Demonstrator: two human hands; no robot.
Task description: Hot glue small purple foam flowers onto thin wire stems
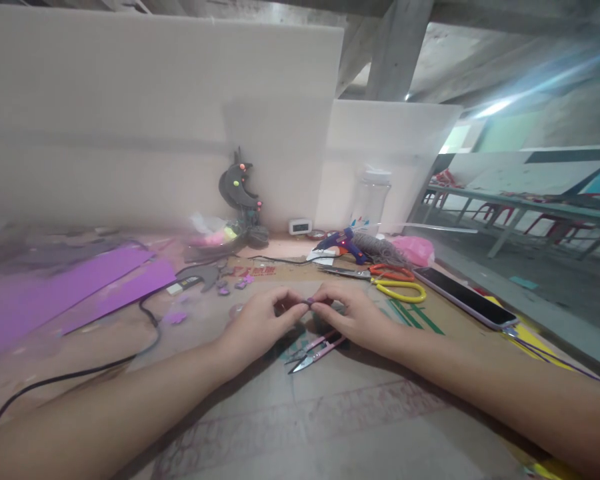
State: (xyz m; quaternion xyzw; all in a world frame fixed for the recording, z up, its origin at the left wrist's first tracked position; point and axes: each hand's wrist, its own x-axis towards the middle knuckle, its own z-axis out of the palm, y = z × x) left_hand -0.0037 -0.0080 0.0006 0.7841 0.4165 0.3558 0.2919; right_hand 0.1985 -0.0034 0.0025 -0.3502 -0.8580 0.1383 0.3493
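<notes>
My left hand (260, 320) and my right hand (353, 312) meet over the middle of the cardboard-covered table (330, 413). Both pinch a small purple piece (310, 302) between their fingertips. A pair of pink thread snips (314, 351) lies on the table just below my right hand. Small purple cut-outs (240, 283) lie beyond my left hand.
Purple foam sheets (70, 290) lie at the left, with a black cable (145, 313) crossing beside them. Behind my hands are orange and yellow scissors (393, 280), a blue glue gun (341, 241), a phone (464, 297), a plastic jar (371, 202) and a dark moon-shaped craft (237, 187). White boards stand at the back.
</notes>
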